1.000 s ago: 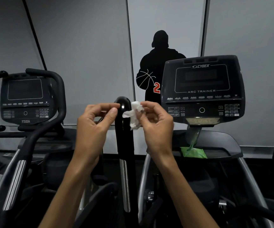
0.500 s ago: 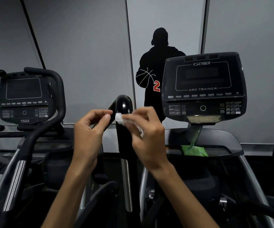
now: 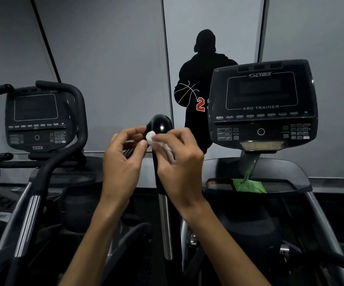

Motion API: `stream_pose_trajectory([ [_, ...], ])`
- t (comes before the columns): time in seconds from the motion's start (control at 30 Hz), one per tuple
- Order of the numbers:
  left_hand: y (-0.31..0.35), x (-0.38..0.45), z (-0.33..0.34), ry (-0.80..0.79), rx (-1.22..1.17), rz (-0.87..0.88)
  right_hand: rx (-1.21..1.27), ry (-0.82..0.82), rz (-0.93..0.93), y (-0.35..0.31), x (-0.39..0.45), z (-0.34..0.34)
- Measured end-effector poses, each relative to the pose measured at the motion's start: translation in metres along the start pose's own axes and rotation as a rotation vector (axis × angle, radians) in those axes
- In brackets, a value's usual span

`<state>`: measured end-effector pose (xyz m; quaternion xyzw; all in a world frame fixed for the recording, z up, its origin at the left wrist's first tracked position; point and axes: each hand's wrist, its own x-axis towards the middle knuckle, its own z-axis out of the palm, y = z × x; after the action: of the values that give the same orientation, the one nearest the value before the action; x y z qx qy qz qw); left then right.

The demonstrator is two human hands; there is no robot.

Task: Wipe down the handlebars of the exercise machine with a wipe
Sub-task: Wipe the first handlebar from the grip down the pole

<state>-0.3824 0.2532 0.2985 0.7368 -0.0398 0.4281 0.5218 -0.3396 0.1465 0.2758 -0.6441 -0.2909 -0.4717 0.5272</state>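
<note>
Head view. The right hand point(image 3: 179, 159) pinches a crumpled white wipe point(image 3: 152, 139) just below the rounded black top of the upright handlebar point(image 3: 160, 125); the left hand point(image 3: 123, 159), fingers curled, meets the wipe's free end at the fingertips, though whether it grips is unclear. The bar's long axis runs near-vertically behind and between both hands, its grip largely hidden by the right hand, which lies nearer to it. Wipe-to-bar contact cannot be confirmed

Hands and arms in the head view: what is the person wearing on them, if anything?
Nothing shows. The left hand and right hand are bare, without gloves, and both forearms are bare down to the frame's lower edge, with no sleeve in view. No watch, band or ring can be seen on either wrist or hand.
</note>
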Motion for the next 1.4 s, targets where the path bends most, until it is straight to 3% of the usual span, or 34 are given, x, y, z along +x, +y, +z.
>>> stream_pose_trajectory([
  [0.1, 0.003, 0.000, 0.004, -0.014, 0.029, 0.059, -0.053, -0.048, -0.007, -0.008, -0.015, 0.003],
  [0.33, 0.003, -0.007, 0.002, -0.114, 0.076, 0.084, 0.167, 0.101, 0.329, 0.006, -0.001, -0.005],
  [0.5, 0.004, -0.008, 0.004, -0.099, 0.054, 0.081, 0.078, 0.065, 0.201, -0.001, -0.025, -0.008],
  [0.7, 0.006, -0.011, 0.007, -0.113, 0.116, 0.120, 0.366, 0.100, 0.609, 0.024, -0.009, -0.005],
  [0.8, 0.006, -0.011, 0.010, -0.099, 0.160, 0.160, 0.533, 0.094, 0.567, 0.013, -0.005, -0.008],
  [0.9, 0.004, -0.013, 0.010, -0.091, 0.172, 0.183, 0.480, 0.036, 0.520, 0.012, -0.034, -0.016],
  [1.03, 0.006, -0.014, 0.010, -0.098, 0.182, 0.182, 0.579, 0.091, 0.722, 0.023, -0.022, -0.009],
  [1.17, 0.008, -0.014, 0.010, -0.103, 0.180, 0.182, 0.632, 0.133, 0.693, 0.018, 0.001, -0.002],
  [1.27, 0.007, -0.014, 0.009, -0.097, 0.189, 0.195, 0.559, 0.071, 0.657, 0.015, -0.026, -0.012],
  [1.4, 0.009, -0.015, 0.010, -0.099, 0.209, 0.204, 0.631, 0.062, 0.811, 0.024, -0.014, -0.009],
])
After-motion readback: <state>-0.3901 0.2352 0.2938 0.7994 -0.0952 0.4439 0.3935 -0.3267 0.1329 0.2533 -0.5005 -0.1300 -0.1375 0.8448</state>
